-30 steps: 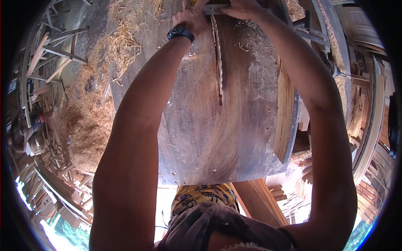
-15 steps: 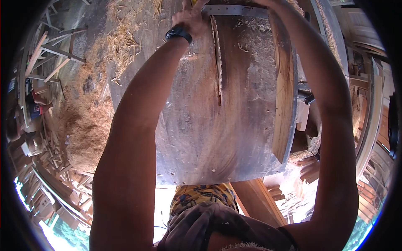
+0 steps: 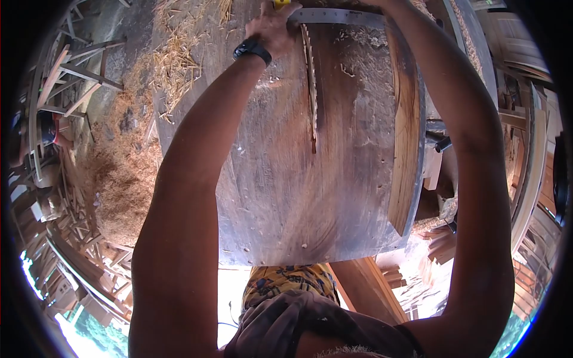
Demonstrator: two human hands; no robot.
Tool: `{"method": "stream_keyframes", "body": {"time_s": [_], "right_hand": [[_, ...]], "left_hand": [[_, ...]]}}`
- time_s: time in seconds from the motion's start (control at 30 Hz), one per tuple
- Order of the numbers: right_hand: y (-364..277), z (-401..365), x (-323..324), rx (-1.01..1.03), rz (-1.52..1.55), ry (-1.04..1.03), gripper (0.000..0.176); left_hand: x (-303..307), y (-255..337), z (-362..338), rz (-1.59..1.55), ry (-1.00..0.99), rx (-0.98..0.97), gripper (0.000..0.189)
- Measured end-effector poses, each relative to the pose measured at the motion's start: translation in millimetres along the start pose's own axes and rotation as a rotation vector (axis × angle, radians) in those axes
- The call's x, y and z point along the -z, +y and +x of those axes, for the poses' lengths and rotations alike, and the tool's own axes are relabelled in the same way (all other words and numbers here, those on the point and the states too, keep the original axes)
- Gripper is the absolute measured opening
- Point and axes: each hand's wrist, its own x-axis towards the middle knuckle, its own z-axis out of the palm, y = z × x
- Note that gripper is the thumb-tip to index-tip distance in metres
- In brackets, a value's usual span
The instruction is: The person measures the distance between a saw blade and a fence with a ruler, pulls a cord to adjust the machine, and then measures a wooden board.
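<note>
My left hand (image 3: 271,30), with a dark watch on its wrist, is at the top of the view. Its fingers close around a yellow piece (image 3: 282,3) at the end of a numbered metal ruler (image 3: 340,16). That ruler lies crosswise beyond a toothed saw blade (image 3: 310,83), which stands up through a slot in the worn saw table (image 3: 286,197). Only the edge of my right hand (image 3: 379,3) shows, near the ruler's right end; its fingers are cut off by the frame.
A wooden strip (image 3: 406,149) runs along the table's right side. Wood shavings (image 3: 176,65) lie at the upper left, with a sawdust heap (image 3: 128,185) below. Wooden trestles (image 3: 77,77) stand at left, and a person (image 3: 51,131) is partly visible. Boards (image 3: 528,161) lean at right.
My left hand has shifted slightly, and more of the yellow piece now shows. The ruler stays across the table beyond the blade. At far left the other person has moved a little.
</note>
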Motion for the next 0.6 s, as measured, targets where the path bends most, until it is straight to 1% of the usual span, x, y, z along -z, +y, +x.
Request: {"method": "stream_keyframes", "body": {"time_s": [0.03, 0.07, 0.1, 0.13, 0.17, 0.2, 0.27, 0.33, 0.37, 0.43, 0.47, 0.5, 0.53, 0.57, 0.6], "right_hand": [[10, -3, -8, 0.086, -0.029, -0.014, 0.027], [22, -5, -20, 0.090, -0.029, -0.015, 0.027], [33, -6, -34, 0.147, 0.105, 0.036, 0.027], [29, -5, -32, 0.204, 0.240, 0.087, 0.028], [27, -5, -30, 0.208, 0.241, 0.086, 0.028], [25, -7, -26, 0.168, 0.278, 0.061, 0.027], [33, -7, -35, 0.128, 0.313, 0.035, 0.027], [39, -1, -47, 0.107, 0.756, 0.090, 0.030], [28, -1, -32, 0.108, 0.756, 0.092, 0.030], [-11, 0, 15, -0.108, -0.066, -0.125, 0.039], [-15, 3, 17, -0.108, -0.066, -0.124, 0.039], [-18, 6, 19, -0.121, -0.126, -0.136, 0.043], [-19, 7, 18, -0.135, -0.185, -0.148, 0.048], [-21, 7, 17, -0.135, -0.184, -0.148, 0.048], [-22, 8, 16, -0.133, -0.151, -0.065, 0.049]], "left_hand": [[9, 12, 2, -0.007, -0.062, 0.110, 0.050], [14, 18, 3, -0.014, -0.123, 0.222, 0.052], [12, 16, 3, -0.012, -0.119, 0.226, 0.052], [10, 13, 2, -0.017, -0.096, 0.197, 0.052], [8, 11, 2, -0.022, -0.075, 0.166, 0.053], [6, 8, 0, -0.023, -0.074, 0.168, 0.053], [8, 10, 1, -0.080, -0.116, 0.197, 0.051], [14, 16, 1, -0.052, -0.105, 0.193, 0.050], [16, 18, 2, -0.023, -0.096, 0.190, 0.048], [13, 15, 2, -0.038, -0.079, 0.191, 0.046], [14, 17, 2, -0.054, -0.063, 0.193, 0.045], [14, 18, 2, -0.054, -0.063, 0.193, 0.045], [17, 20, 1, -0.027, -0.082, 0.217, 0.043], [20, 23, 2, 0.000, -0.101, 0.241, 0.041], [20, 24, 2, 0.001, -0.102, 0.241, 0.041]]}}
